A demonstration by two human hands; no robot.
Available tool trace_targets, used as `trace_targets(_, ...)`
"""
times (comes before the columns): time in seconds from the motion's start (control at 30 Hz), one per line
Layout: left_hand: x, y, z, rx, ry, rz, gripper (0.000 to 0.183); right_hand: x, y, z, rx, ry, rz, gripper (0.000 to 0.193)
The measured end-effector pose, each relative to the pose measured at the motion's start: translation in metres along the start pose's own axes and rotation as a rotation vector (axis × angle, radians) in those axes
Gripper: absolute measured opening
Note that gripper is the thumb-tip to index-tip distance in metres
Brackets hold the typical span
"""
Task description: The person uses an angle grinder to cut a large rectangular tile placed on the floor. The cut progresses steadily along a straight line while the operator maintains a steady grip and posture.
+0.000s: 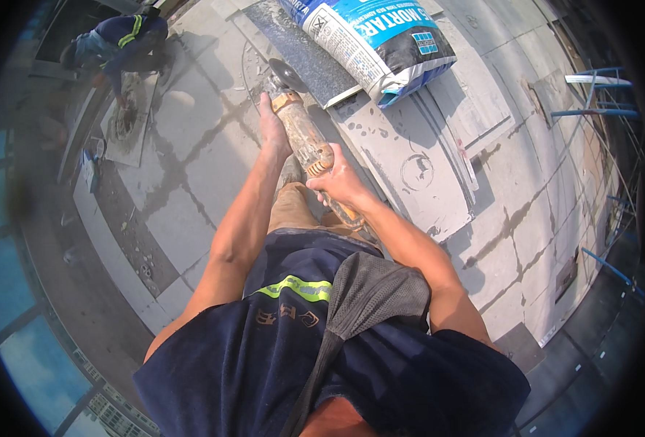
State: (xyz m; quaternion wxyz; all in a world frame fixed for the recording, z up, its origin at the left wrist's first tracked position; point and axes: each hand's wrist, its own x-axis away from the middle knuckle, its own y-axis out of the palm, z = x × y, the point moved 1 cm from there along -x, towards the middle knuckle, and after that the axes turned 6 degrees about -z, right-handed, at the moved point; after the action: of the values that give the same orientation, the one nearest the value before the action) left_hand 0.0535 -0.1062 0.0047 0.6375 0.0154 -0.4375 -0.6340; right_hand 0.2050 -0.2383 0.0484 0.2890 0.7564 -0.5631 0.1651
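An angle grinder (302,132) with a dusty, mortar-caked body and orange parts is held in front of me. My left hand (273,127) grips it near the head, with most of the fingers hidden behind the body. My right hand (342,175) is wrapped round the rear end, where an orange-and-black grip shows below. The dark round disc (287,76) at its far end is beside the left edge of a dark speckled stone slab (282,29); I cannot tell if they touch. Across the slab's right part lies a blue, white and black mortar bag (381,51).
Large pale boards or slabs (388,142) lie under and right of the bag. At the far left a person (122,44) in a dark top with a reflective band bends over a tile. Blue metal bars (603,113) stick in from the right. Grey floor tiles (169,211) have dark, stained joints.
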Motion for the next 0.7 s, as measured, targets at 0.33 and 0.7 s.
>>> trace_targets(0.33,0.033,0.013,-0.021,0.050,0.024,-0.029,0.067,0.002,-0.003,0.008,-0.040,-0.069,0.000,0.087)
trace_targets(0.7,0.033,0.006,-0.033,0.044,0.018,0.014,0.059,0.010,-0.007,0.007,-0.019,-0.040,-0.028,0.098)
